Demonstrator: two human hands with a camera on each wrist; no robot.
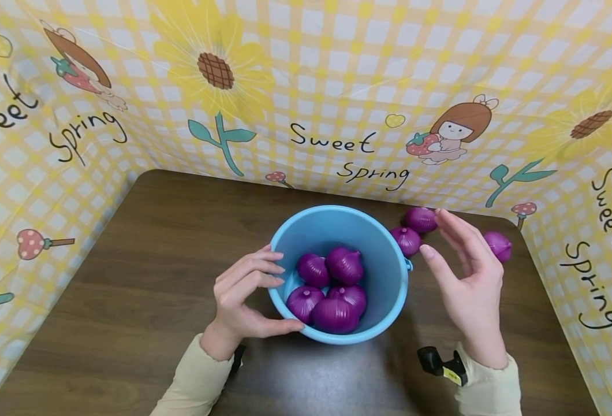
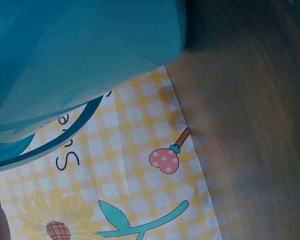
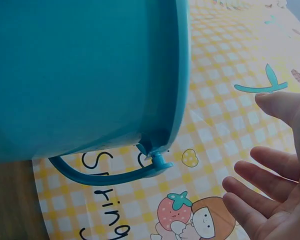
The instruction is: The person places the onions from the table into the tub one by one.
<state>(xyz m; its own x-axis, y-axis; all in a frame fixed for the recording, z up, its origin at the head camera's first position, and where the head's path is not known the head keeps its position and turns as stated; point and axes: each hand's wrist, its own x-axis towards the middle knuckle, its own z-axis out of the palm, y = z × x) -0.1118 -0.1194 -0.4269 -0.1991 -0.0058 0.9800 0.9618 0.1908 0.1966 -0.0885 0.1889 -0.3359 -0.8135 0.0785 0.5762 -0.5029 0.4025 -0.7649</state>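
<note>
A light blue bucket [image 1: 332, 228] stands on the table in the head view, with several purple onions [image 1: 336, 315] at its bottom. My left hand [image 1: 243, 297] grips its left rim, fingertips over the inside and thumb along the near edge. To the right of the bucket, my right hand [image 1: 472, 283] hangs apart from it, holding nothing, thumb and fingers spread. Two onions [image 1: 406, 241] lie close together beyond the bucket's right side. Another onion [image 1: 498, 247] is at the far right, past my right hand. In the right wrist view the bucket's handle [image 3: 105, 177] hangs down its far side.
The brown wooden table [image 1: 145, 277] ends at a yellow checked cloth [image 1: 311, 75] printed with flowers, standing behind and at both sides. A black wrist camera [image 1: 430, 361] sits at my right cuff.
</note>
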